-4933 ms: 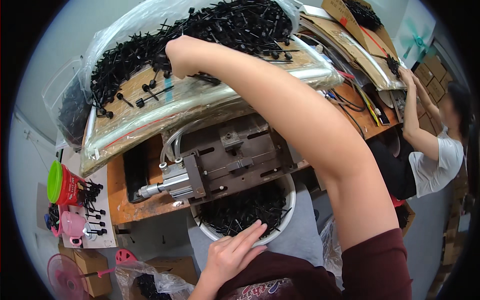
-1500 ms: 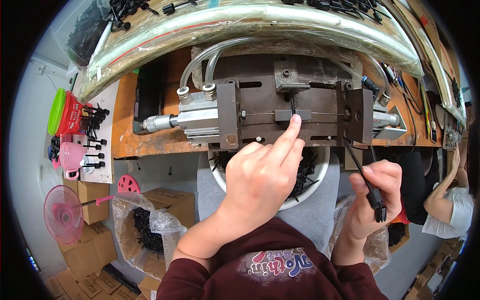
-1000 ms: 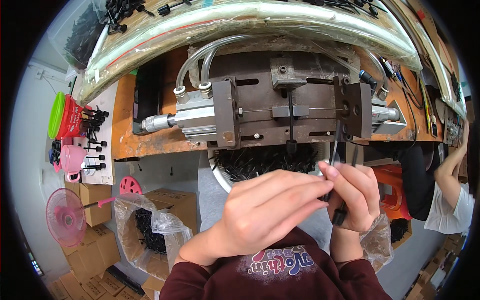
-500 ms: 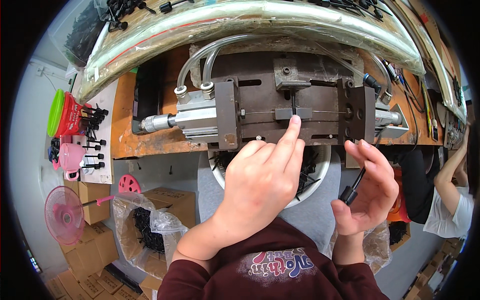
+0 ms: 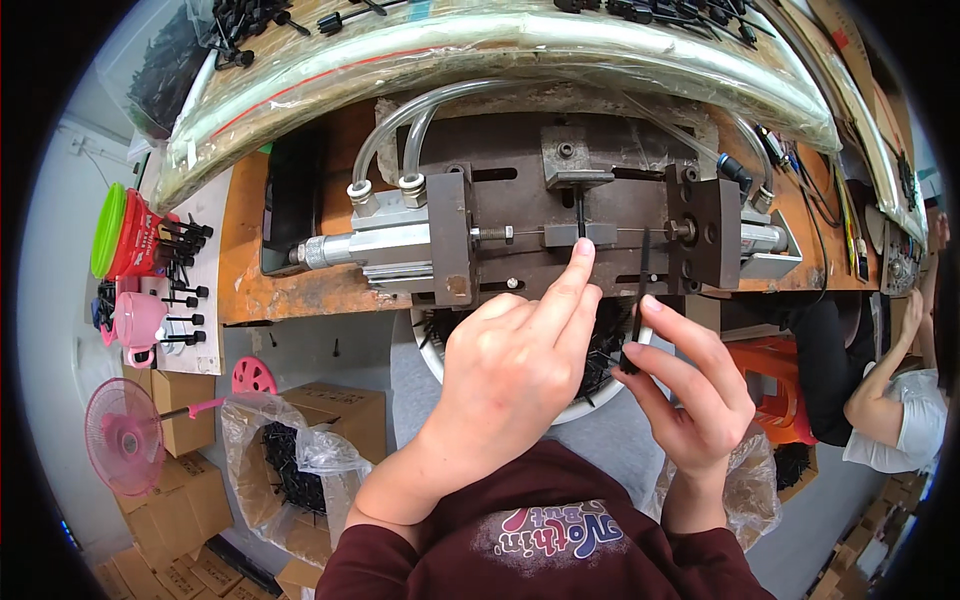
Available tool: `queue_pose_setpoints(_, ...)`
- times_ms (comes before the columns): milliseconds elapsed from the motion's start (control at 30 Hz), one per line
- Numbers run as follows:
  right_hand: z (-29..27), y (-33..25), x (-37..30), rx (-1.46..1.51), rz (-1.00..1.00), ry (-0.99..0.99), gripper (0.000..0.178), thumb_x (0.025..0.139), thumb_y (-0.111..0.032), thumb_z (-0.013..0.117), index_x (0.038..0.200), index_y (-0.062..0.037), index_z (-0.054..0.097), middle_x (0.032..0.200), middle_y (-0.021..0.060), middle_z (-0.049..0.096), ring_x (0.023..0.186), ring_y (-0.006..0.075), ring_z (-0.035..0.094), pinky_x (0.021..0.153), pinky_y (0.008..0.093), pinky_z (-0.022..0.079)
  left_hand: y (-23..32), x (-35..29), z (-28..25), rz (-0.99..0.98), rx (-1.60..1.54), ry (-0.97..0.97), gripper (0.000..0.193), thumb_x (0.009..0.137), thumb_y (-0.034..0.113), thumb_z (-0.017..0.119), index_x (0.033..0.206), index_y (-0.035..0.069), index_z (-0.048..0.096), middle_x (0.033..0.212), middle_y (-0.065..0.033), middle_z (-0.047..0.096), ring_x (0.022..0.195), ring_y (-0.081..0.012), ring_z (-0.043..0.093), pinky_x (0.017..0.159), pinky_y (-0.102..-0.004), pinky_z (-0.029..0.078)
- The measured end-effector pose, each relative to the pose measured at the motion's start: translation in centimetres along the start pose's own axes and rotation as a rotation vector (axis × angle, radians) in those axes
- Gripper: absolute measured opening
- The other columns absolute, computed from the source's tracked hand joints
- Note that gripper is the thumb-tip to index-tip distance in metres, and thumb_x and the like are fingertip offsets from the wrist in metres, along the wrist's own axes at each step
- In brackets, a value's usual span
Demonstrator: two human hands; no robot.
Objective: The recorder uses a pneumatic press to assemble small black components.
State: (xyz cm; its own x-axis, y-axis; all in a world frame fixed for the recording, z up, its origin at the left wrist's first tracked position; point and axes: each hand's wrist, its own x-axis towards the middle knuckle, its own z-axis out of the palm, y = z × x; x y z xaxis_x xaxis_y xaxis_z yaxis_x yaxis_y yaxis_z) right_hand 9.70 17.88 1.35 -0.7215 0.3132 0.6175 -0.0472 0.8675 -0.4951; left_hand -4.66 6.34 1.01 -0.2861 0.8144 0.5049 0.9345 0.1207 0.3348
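My left hand reaches up to the metal fixture. Its index finger is stretched out, the tip against the lower end of a slim black rod that stands in the small grey block. The thumb is hidden. My right hand, to the right, pinches a second black rod with a thicker lower end between thumb and fingers. That rod points upward, in front of the fixture's right part. Thin metal pins run from both sides toward the block.
Air cylinders with clear hoses flank the fixture on the wooden bench. Below my hands sits a white basin of black parts. A pink cup and pink fan stand left. A co-worker's arm shows at right.
My right hand has moved left, toward the fixture, and turned its rod upright, thick end down. The cylinder plungers on both sides have come inward. My left fingertip stays at the block.
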Motion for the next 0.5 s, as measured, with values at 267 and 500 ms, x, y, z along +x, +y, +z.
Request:
queue_pose_setpoints(267,1.0,0.2,2.0,-0.141,-0.034,-0.161,0.025,0.068,-0.005,0.078,0.090,-0.0011,0.067,0.115,0.0157,0.068,0.071,0.0221,0.067,0.058,0.0278,0.050,0.2,-3.6,-2.2,0.025,-0.326,-0.312,0.026,0.072,0.014,0.076,0.096,0.006,0.070,0.112,-0.0061,0.069,0.063,-0.0202,0.063,0.057,-0.0308,0.050)
queue_pose_setpoints(500,1.9,-0.2,3.6,-0.291,-0.004,-0.280,0.023,0.070,-0.005,0.076,0.090,-0.0031,0.065,0.121,0.0109,0.066,0.056,0.0181,0.062,0.054,0.0277,0.049,-0.2,-4.6,-2.0,-0.010,-0.358,-0.331,0.031,0.078,0.027,0.075,0.102,0.008,0.070,0.108,-0.0057,0.070,0.070,-0.0207,0.067,0.062,-0.0317,0.054)
